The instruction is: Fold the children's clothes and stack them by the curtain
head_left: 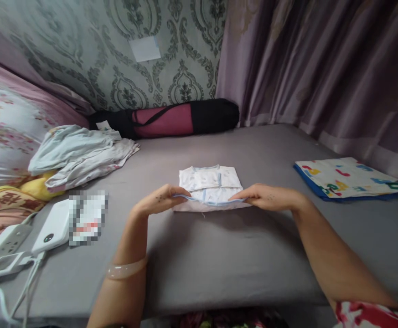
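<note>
A small white garment (231,177) with light blue trim and a faint print lies folded on the grey bed sheet in front of me. At its near left corner, my left hand (162,199) pinches the blue-trimmed edge. My right hand (262,197) grips the same edge at the near right corner. Between the two hands the edge is lifted a little and sags in the middle. A loose thread hangs from the lower layer. Part of each hand's fingers is hidden by the cloth.
Crumpled clothes (79,152) lie at left, near a white power bank (55,223), a power strip (5,248) and cables. A black and maroon long bag (164,120) rests along the wall. At right is a folded colourful-print cloth (351,175) with a blue underside.
</note>
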`<state>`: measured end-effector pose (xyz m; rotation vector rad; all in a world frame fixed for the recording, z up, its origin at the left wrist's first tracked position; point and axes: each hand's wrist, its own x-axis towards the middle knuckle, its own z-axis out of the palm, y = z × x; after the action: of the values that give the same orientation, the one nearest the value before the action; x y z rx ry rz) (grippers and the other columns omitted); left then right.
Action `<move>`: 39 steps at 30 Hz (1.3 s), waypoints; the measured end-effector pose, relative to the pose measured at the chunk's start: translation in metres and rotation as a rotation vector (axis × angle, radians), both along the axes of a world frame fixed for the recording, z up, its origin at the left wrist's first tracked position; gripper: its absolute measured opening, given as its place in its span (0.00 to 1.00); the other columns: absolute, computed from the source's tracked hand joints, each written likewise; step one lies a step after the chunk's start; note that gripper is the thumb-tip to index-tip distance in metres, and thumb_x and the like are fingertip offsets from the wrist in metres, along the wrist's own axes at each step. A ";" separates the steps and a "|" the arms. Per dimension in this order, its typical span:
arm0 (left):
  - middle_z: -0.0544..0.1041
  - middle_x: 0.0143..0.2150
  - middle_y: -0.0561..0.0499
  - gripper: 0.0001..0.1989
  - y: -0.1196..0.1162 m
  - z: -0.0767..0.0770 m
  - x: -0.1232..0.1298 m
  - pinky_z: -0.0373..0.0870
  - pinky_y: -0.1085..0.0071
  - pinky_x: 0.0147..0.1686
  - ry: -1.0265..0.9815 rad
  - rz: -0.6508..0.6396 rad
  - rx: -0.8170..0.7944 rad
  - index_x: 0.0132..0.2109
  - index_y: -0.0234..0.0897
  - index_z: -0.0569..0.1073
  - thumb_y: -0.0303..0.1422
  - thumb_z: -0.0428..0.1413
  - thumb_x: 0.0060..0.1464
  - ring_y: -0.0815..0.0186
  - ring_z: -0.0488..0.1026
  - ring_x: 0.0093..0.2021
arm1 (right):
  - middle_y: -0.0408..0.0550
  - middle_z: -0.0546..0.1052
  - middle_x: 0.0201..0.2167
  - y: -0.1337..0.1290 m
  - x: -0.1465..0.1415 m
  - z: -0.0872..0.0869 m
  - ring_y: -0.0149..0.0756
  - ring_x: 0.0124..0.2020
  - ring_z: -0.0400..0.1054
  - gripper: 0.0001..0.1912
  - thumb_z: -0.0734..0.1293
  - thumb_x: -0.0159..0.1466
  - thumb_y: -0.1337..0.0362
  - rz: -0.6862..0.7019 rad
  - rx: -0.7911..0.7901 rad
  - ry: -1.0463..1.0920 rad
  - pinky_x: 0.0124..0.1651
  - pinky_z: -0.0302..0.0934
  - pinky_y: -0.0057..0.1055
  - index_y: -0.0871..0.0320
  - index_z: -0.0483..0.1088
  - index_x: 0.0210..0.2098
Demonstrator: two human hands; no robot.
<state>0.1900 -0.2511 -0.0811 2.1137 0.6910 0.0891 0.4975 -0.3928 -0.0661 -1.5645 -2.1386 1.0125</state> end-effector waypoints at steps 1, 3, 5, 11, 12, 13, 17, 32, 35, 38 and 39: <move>0.80 0.36 0.52 0.17 0.003 -0.004 0.002 0.69 0.73 0.34 -0.029 0.051 0.035 0.47 0.39 0.78 0.40 0.53 0.56 0.65 0.73 0.35 | 0.39 0.79 0.47 0.005 0.001 0.000 0.38 0.49 0.73 0.24 0.60 0.60 0.71 0.001 0.009 0.010 0.52 0.63 0.28 0.48 0.75 0.52; 0.79 0.37 0.51 0.17 0.008 -0.010 0.008 0.69 0.72 0.35 -0.084 0.144 0.089 0.47 0.38 0.78 0.39 0.52 0.56 0.64 0.73 0.36 | 0.38 0.77 0.50 0.016 0.004 -0.001 0.39 0.51 0.71 0.25 0.60 0.61 0.71 -0.001 0.033 0.040 0.54 0.62 0.30 0.48 0.73 0.54; 0.79 0.38 0.50 0.16 0.012 -0.014 0.014 0.69 0.72 0.36 -0.114 0.219 0.129 0.46 0.37 0.78 0.38 0.52 0.55 0.64 0.73 0.37 | 0.39 0.77 0.51 0.025 0.006 -0.004 0.40 0.53 0.70 0.25 0.59 0.61 0.71 -0.014 0.073 0.054 0.55 0.62 0.32 0.49 0.72 0.55; 0.79 0.37 0.50 0.18 0.030 -0.024 0.032 0.69 0.70 0.38 -0.117 0.354 0.253 0.46 0.35 0.79 0.36 0.50 0.53 0.61 0.74 0.38 | 0.39 0.75 0.53 0.056 0.018 -0.028 0.39 0.53 0.70 0.28 0.59 0.60 0.74 -0.107 0.226 -0.079 0.56 0.61 0.34 0.47 0.71 0.55; 0.79 0.36 0.50 0.18 0.033 -0.026 0.035 0.69 0.70 0.38 -0.108 0.374 0.270 0.46 0.35 0.79 0.35 0.50 0.53 0.61 0.74 0.38 | 0.39 0.75 0.53 0.061 0.020 -0.033 0.40 0.54 0.70 0.28 0.59 0.60 0.74 -0.128 0.237 -0.110 0.57 0.61 0.34 0.47 0.71 0.56; 0.79 0.35 0.50 0.19 0.037 -0.029 0.038 0.69 0.70 0.38 -0.097 0.395 0.285 0.46 0.35 0.79 0.34 0.49 0.53 0.61 0.74 0.37 | 0.41 0.75 0.54 0.066 0.022 -0.037 0.40 0.54 0.69 0.28 0.59 0.60 0.74 -0.154 0.247 -0.142 0.57 0.61 0.35 0.47 0.71 0.56; 0.80 0.39 0.47 0.19 0.049 -0.038 0.050 0.69 0.69 0.43 -0.059 0.447 0.357 0.47 0.35 0.79 0.30 0.49 0.52 0.59 0.75 0.41 | 0.45 0.74 0.55 0.081 0.025 -0.048 0.42 0.56 0.67 0.26 0.59 0.62 0.72 -0.253 0.280 -0.238 0.58 0.60 0.37 0.50 0.70 0.57; 0.77 0.42 0.43 0.13 0.065 -0.078 0.070 0.68 0.66 0.43 -0.027 0.645 0.570 0.48 0.37 0.69 0.32 0.49 0.57 0.60 0.74 0.43 | 0.56 0.76 0.50 0.103 0.018 -0.075 0.42 0.51 0.71 0.20 0.56 0.67 0.67 -0.564 0.322 -0.496 0.52 0.62 0.33 0.60 0.67 0.56; 0.76 0.44 0.41 0.12 0.063 -0.083 0.070 0.67 0.64 0.44 -0.030 0.632 0.610 0.49 0.36 0.67 0.31 0.48 0.58 0.58 0.72 0.46 | 0.59 0.76 0.50 0.101 0.013 -0.079 0.45 0.50 0.71 0.19 0.56 0.68 0.66 -0.642 0.302 -0.500 0.50 0.63 0.35 0.61 0.66 0.55; 0.75 0.45 0.40 0.11 0.062 -0.085 0.071 0.67 0.62 0.46 -0.023 0.613 0.663 0.48 0.36 0.65 0.31 0.46 0.60 0.57 0.72 0.47 | 0.61 0.75 0.50 0.099 0.009 -0.081 0.47 0.50 0.71 0.19 0.55 0.68 0.65 -0.700 0.299 -0.500 0.49 0.64 0.36 0.62 0.64 0.55; 0.75 0.45 0.40 0.10 0.062 -0.085 0.071 0.67 0.62 0.45 -0.013 0.614 0.677 0.48 0.36 0.65 0.31 0.46 0.60 0.58 0.72 0.47 | 0.62 0.75 0.50 0.098 0.007 -0.081 0.47 0.50 0.71 0.19 0.54 0.69 0.64 -0.713 0.299 -0.503 0.49 0.64 0.37 0.62 0.64 0.55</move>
<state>0.2609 -0.1893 -0.1665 2.4290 1.4343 0.7642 0.5050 -0.2948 -0.1475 -2.3155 -1.6256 0.0685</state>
